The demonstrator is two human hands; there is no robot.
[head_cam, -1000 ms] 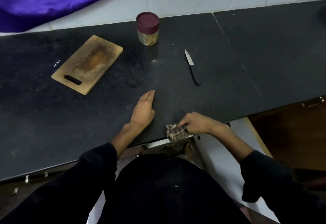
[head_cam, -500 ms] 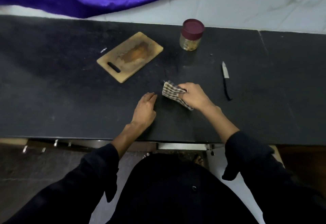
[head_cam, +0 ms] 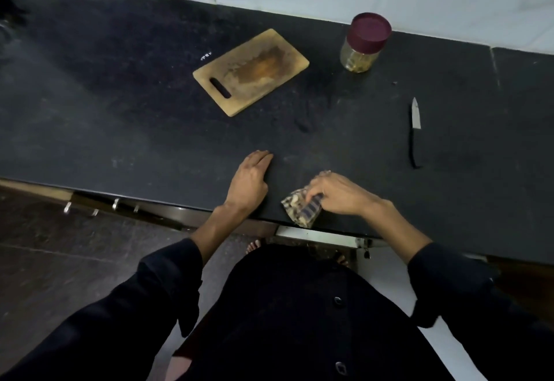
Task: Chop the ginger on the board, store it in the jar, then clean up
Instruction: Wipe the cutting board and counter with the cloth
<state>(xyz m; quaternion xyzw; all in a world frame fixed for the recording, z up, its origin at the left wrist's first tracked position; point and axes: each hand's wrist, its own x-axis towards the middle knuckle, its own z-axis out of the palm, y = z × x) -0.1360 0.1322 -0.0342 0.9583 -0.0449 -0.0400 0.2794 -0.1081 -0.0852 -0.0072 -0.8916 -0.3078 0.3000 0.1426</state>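
While the right hand grips the cloth at six o'clock, it should wipe with firm, overlapping strokes; the left hand rests flat on the worktop.

On the surface the board lies toward the back, the jar to its right. The knife lies further right, nearer the front. At the front edge the left hand rests flat, and the cloth lies just right of it under the right hand.
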